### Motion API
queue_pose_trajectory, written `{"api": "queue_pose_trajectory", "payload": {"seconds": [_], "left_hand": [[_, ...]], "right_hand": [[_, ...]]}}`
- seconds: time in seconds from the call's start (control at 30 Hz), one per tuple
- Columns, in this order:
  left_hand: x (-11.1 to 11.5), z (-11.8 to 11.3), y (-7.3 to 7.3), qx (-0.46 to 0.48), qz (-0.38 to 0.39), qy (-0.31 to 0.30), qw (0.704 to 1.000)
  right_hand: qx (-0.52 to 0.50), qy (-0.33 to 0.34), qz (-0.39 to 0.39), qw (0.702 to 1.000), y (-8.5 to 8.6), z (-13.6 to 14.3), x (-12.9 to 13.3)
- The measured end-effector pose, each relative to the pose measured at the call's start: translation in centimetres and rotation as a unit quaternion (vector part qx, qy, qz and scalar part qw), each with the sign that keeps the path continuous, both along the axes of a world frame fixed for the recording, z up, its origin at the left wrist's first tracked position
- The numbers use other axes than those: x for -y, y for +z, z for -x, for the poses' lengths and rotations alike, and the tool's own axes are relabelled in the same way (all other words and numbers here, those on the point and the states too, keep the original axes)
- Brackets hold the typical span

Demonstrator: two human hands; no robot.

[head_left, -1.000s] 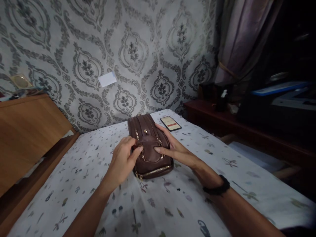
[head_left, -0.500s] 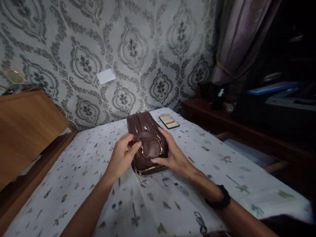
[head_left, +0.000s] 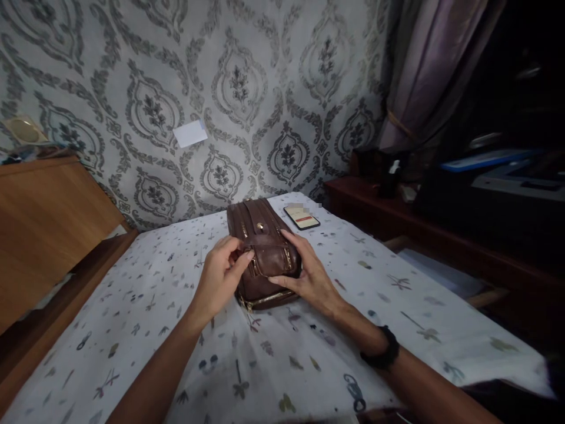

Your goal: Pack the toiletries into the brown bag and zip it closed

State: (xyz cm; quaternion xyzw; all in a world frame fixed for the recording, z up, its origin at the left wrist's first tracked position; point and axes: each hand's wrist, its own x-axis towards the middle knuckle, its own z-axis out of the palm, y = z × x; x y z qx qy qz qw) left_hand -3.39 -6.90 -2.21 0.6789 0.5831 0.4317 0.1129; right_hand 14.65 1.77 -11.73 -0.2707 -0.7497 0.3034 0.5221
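Note:
A brown leather bag with gold zips and a round gold stud lies on the patterned bed sheet. At the left zip of its front pocket, my left hand is closed in a pinch of thumb and fingers; the zip pull itself is hidden by the fingertips. My right hand holds the bag's right side, its thumb on the front pocket and its fingers along the far edge. A black band circles my right wrist. Beyond the bag lies a phone with its screen lit.
White bedding with small plant prints spreads under the bag. A wooden panel borders it on the left. A dark red cabinet with a bottle on it stands at the right. Patterned wallpaper is behind.
The bag's front pocket, raised before, now sits lower and flatter. My right thumb has shifted slightly up with it. My left hand keeps its pinch in nearly the same place.

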Motion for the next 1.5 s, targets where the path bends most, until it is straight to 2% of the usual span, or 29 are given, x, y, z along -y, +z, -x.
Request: {"api": "queue_pose_trajectory", "payload": {"seconds": [0.1,0.2,0.33,0.47,0.6,0.8,1.07,1.33,1.43,1.5], "left_hand": [[0.0,0.1,-0.2,0.003,-0.008,0.003,1.000],[0.1,0.1,-0.2,0.001,-0.010,0.005,1.000],[0.6,-0.3,-0.5,-0.005,-0.045,0.011,0.999],[1.1,-0.5,-1.3,-0.025,-0.095,0.029,0.995],[1.2,-0.2,-1.6,0.013,-0.066,0.049,0.996],[0.8,0.4,-1.0,0.037,-0.034,0.028,0.998],[1.0,0.9,-0.5,-0.057,-0.018,-0.002,0.998],[1.1,0.9,0.6,-0.076,0.047,-0.023,0.996],[0.7,0.5,1.0,-0.111,0.048,0.015,0.993],[0.4,-0.1,1.2,-0.156,0.001,0.052,0.986]], "right_hand": [[0.006,-0.008,-0.009,1.000,-0.2,0.0,-0.1],[0.011,0.012,-0.007,1.000,-0.2,-0.2,-0.1],[0.008,0.052,0.042,0.998,0.1,-0.7,0.3],[0.008,0.064,0.082,0.995,0.1,-1.0,0.6],[0.004,0.043,0.073,0.996,-0.4,-0.9,0.4],[0.014,0.012,0.038,0.999,-0.9,-0.7,0.2],[0.021,0.012,0.036,0.999,-1.1,-0.7,0.2],[0.024,0.020,0.041,0.999,-0.8,-0.8,0.4],[0.024,0.024,0.044,0.998,-0.8,-0.8,0.4],[0.025,0.024,0.048,0.998,-0.8,-0.8,0.4]]}}
